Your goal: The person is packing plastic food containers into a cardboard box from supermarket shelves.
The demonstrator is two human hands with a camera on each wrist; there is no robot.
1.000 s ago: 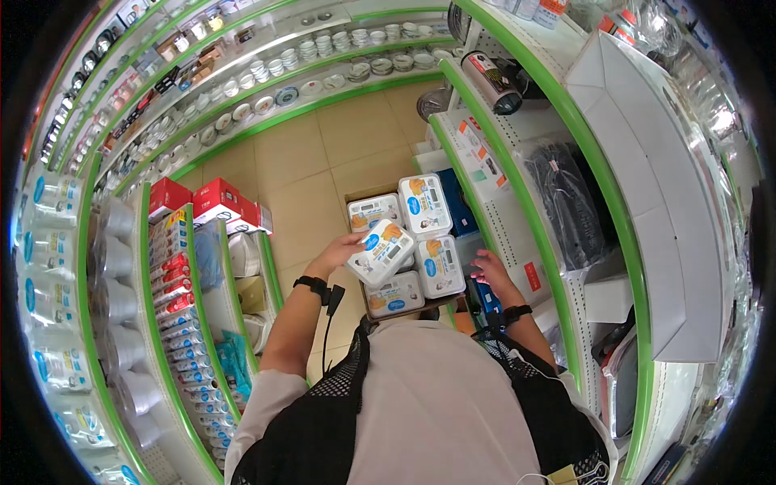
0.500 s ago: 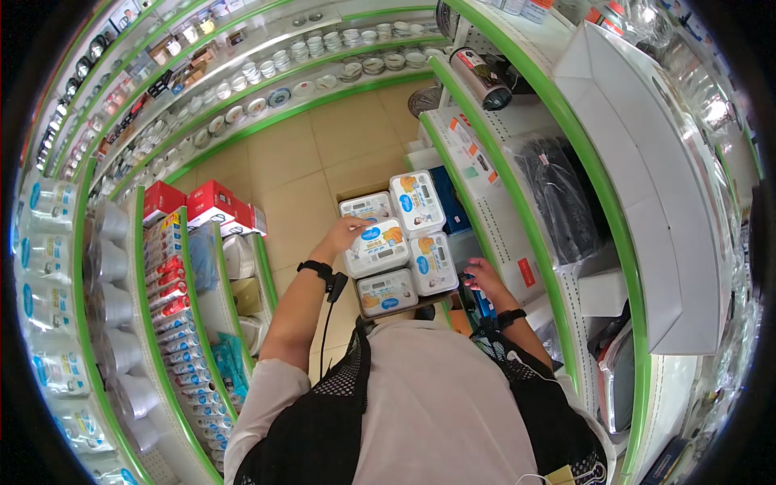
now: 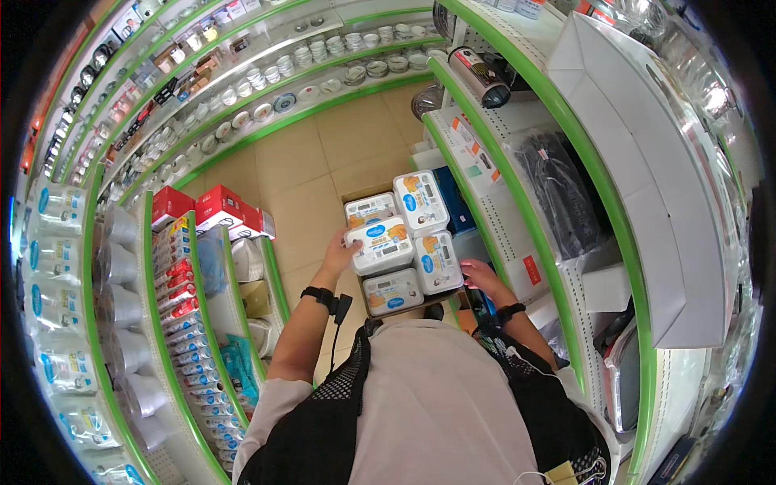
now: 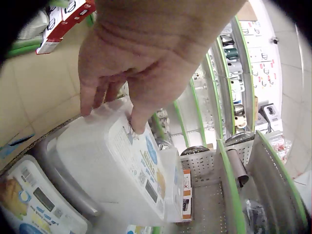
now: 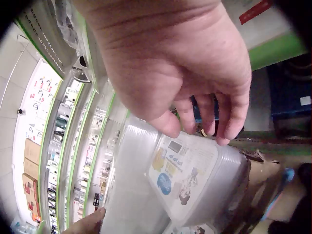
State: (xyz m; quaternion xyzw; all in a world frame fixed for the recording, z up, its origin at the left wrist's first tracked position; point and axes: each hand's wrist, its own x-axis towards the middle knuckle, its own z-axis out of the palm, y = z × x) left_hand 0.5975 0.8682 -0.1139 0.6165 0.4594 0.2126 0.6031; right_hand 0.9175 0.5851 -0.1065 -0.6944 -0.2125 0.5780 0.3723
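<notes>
In the head view several white lidded tubs with blue and orange labels fill a cardboard box (image 3: 373, 316). The left hand (image 3: 339, 252) grips the left edge of a raised tub (image 3: 382, 245) that overlaps the others. The left wrist view has the left hand (image 4: 141, 63) with its thumb on that tub's lid (image 4: 141, 156) and its fingers over the side. In the head view the right hand (image 3: 482, 279) is beside the right-hand tub (image 3: 437, 262). The right wrist view shows the right hand (image 5: 185, 73) with loosely bent fingers at the edge of a tub (image 5: 183, 170), gripping nothing.
Shelving with green edges (image 3: 517, 178) runs close along the right, bearing a bagged black item (image 3: 558, 194) and a large white box (image 3: 638, 186). Red boxes (image 3: 218, 206) and wrapped goods stand on the left shelves. Tiled floor (image 3: 299, 182) lies beyond the box.
The raised tub has gone from tilted to flatter over the other tubs, and the left hand has shifted to its left edge. The right hand has come nearer to the right-hand tub.
</notes>
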